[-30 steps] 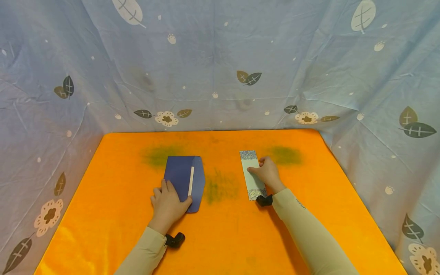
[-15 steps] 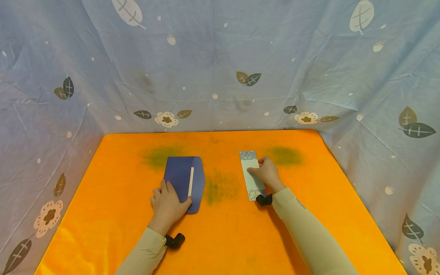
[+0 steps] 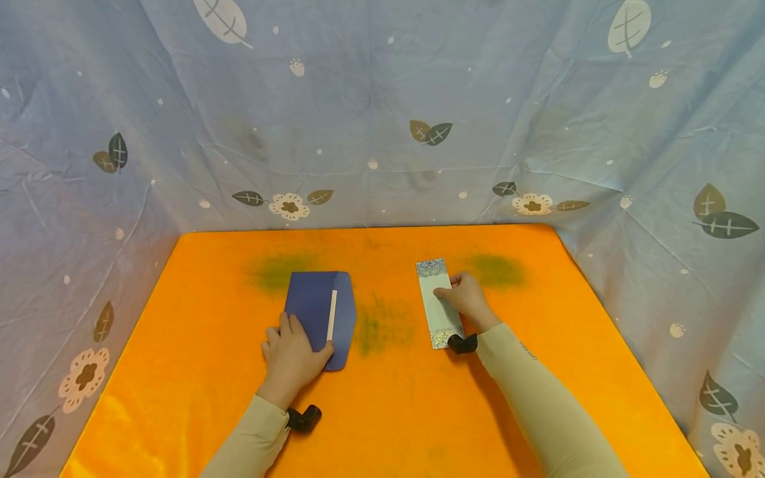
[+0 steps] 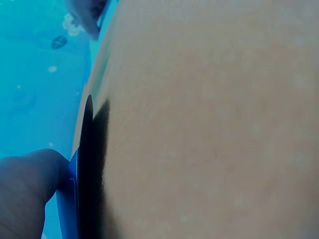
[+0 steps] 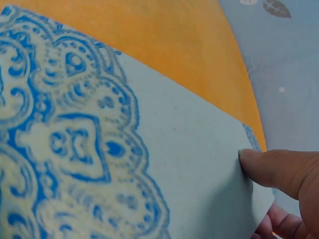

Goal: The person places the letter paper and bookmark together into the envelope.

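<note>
In the head view, a dark blue envelope (image 3: 313, 299) lies at left of centre, its flap to the right and a white strip along the flap. My left hand (image 3: 293, 355) grips its near end, thumb at the lower right and fingers at the left side. The left wrist view shows the thumb (image 4: 35, 181) against the envelope's edge, with a dark shadow beside it. To the right, my right hand (image 3: 469, 300) pinches a long pale card (image 3: 438, 309) with blue lacy patterns at both ends. Its thumb (image 5: 274, 167) presses the card's face; the other fingers are partly hidden behind.
An orange cloth (image 3: 382, 411) with greenish smudges covers the table. Pale blue curtains (image 3: 370, 86) printed with leaves and flowers stand behind and on both sides. A black wrist device sits on each wrist, the right one (image 3: 462, 343) overlapping the card's near corner.
My right hand and forearm have shifted slightly right, and the card's far end has risen a little. The left hand and envelope have stayed in place.
</note>
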`<state>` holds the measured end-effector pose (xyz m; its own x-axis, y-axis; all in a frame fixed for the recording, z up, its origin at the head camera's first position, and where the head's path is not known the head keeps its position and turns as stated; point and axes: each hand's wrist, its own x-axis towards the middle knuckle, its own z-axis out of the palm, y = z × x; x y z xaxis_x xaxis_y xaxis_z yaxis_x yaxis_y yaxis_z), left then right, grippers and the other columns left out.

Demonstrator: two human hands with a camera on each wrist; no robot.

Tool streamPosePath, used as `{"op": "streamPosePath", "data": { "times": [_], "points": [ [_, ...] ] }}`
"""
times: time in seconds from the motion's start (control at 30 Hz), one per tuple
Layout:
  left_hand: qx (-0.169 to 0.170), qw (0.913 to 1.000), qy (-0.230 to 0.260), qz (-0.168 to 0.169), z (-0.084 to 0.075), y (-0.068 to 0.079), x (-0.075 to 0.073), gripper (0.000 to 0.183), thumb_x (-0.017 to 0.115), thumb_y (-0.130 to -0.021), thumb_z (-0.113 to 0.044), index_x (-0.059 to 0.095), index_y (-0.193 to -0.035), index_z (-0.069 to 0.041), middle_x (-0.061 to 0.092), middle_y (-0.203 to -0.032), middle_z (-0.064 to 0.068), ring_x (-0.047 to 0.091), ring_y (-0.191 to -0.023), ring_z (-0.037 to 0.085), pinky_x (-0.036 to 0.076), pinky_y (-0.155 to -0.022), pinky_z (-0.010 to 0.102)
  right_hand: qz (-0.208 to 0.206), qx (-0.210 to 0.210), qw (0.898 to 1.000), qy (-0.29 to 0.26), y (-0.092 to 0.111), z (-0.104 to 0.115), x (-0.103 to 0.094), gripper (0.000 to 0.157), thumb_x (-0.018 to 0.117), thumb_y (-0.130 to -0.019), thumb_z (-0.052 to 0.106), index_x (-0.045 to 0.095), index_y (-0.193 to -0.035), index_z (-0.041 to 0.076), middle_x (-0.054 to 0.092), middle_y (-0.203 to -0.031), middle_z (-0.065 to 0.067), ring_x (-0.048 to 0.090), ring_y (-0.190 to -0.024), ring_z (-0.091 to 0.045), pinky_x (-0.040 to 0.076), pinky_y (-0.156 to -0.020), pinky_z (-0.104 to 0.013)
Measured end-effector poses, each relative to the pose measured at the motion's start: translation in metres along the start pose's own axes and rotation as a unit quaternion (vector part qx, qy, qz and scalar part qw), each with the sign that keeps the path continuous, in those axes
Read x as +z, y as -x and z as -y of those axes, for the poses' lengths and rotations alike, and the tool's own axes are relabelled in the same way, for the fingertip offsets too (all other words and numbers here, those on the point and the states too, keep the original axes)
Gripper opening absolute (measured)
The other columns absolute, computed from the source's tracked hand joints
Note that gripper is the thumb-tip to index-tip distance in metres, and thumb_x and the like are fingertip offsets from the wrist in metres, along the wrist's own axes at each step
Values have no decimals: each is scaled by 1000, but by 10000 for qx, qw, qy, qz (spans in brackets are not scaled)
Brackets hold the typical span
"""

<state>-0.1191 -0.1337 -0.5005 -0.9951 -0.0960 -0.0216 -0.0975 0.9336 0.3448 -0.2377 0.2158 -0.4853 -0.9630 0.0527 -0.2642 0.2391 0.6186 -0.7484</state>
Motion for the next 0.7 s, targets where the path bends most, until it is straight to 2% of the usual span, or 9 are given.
{"op": "streamPosePath", "data": {
  "times": [0.23,0.4,0.7],
  "points": [
    [10,10000,7,-5,0,0,0,105,63,-81,-58,25,-144,18,19,-149,36,31,-114,55,30,-83,60,42,32,9999,-99,0,-1,-6,38,63,-94,23,50,-120,-1,54,-104,-18,53,-83,-28,46,-68,-36],
    [14,10000,1,-10,0,0,0,105,63,-81,-58,25,-143,18,20,-149,36,31,-114,55,29,-84,60,54,29,9993,-382,0,-1,-9,36,58,-97,19,51,-123,-4,55,-106,-20,54,-84,-28,47,-69,-34],
    [0,10000,-1,10,-1,0,0,105,63,-81,-58,25,-143,18,20,-149,36,31,-114,55,29,-85,61,-52,43,9988,-491,1,7,-14,34,55,-98,20,53,-124,-1,54,-101,-18,51,-81,-27,45,-67,-35]
  ]
}}
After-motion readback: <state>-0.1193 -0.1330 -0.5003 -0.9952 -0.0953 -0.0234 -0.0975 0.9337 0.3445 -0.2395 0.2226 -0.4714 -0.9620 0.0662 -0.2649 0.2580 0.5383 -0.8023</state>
